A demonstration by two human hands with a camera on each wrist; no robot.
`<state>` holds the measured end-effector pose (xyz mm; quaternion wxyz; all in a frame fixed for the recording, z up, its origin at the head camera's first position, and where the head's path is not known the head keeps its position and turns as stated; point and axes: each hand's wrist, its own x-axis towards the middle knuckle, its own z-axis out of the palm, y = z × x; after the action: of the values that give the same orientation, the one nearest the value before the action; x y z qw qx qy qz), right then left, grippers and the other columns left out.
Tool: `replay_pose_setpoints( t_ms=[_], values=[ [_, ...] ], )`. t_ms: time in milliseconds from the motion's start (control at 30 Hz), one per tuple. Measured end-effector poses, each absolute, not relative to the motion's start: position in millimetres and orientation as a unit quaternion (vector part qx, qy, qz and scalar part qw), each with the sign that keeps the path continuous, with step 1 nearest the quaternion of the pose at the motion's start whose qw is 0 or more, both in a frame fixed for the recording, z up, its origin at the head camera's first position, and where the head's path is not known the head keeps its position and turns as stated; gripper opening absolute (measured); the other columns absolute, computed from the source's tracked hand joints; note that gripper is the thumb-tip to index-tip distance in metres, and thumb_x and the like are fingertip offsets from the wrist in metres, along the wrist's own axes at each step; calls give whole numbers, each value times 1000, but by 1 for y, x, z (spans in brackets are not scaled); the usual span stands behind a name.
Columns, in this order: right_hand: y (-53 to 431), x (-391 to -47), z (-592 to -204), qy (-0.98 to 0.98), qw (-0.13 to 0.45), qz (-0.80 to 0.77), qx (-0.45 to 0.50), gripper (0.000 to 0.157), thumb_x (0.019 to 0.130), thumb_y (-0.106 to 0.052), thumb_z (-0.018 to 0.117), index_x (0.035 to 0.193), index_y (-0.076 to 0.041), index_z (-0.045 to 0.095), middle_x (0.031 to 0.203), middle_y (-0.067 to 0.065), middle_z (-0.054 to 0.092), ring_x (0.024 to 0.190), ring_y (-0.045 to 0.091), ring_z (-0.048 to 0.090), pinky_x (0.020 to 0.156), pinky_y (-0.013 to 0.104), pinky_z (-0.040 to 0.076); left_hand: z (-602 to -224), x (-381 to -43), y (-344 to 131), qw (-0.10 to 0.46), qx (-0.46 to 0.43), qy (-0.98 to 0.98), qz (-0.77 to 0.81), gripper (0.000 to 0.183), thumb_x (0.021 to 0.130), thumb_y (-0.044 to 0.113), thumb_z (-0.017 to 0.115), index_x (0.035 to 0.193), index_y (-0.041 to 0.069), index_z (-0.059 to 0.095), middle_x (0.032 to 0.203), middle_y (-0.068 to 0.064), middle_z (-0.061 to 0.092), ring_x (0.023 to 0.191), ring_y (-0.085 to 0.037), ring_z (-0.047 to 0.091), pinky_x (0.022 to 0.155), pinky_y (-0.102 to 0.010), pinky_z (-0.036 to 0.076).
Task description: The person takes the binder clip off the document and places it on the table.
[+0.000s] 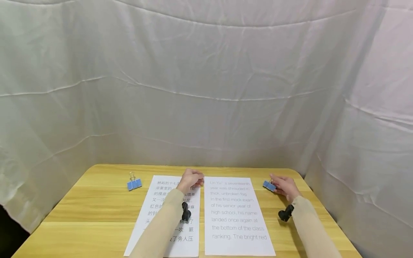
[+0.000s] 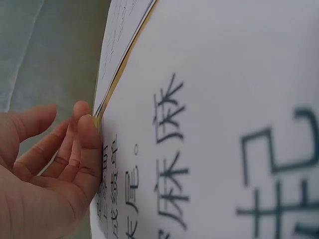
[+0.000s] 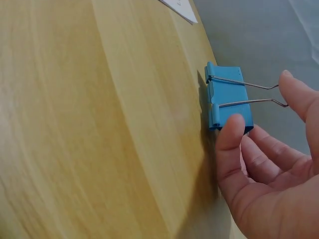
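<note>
My left hand (image 1: 191, 179) rests at the top inner corner of a white sheet with printed Chinese text (image 1: 138, 238). Its fingers (image 2: 88, 149) are loosely bent against the paper, thumb held apart, in the left wrist view. To the right lies a sheet with printed English text (image 1: 238, 247), close beside those fingertips. My right hand (image 1: 285, 185) holds a blue binder clip (image 3: 230, 97) near the table's far right. Its thumb meets the end of the wire handle (image 3: 249, 103), and the other fingers are at the clip's lower end.
A second blue binder clip (image 1: 134, 185) stands on the far left of the wooden table (image 1: 80, 211), its wire handle up. Behind and on both sides hangs a pale curtain (image 1: 206, 89). The two sheets lie side by side with a narrow strip of wood between them.
</note>
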<state>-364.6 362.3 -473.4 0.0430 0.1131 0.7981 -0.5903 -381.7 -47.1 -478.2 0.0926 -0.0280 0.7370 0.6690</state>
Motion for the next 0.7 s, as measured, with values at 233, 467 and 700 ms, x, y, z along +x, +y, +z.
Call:
replay_pose_setpoints(
  t_ms=[233, 467, 700],
  values=[
    [361, -364, -474, 801, 47, -585, 117, 75, 94, -49, 61, 143, 5, 42, 102, 0, 64, 78, 9, 58, 70, 22, 56, -475, -381, -53, 97, -15, 741, 665, 33, 95, 10, 62, 123, -7, 61, 103, -22, 69, 81, -25, 69, 72, -32, 58],
    [359, -365, -474, 801, 46, -582, 131, 66, 94, -47, 61, 136, 3, 53, 100, -2, 65, 78, 10, 56, 68, 22, 55, -474, -378, -55, 92, -4, 752, 653, 30, 95, 10, 62, 120, -7, 62, 102, -22, 69, 80, -25, 68, 71, -31, 58],
    [357, -364, -476, 815, 29, -562, 138, 62, 93, -47, 62, 132, 2, 59, 100, -1, 63, 81, 12, 56, 70, 22, 54, -474, -376, -57, 86, -1, 759, 645, 31, 96, 12, 61, 121, -6, 63, 103, -22, 69, 83, -26, 69, 73, -33, 58]
  ],
)
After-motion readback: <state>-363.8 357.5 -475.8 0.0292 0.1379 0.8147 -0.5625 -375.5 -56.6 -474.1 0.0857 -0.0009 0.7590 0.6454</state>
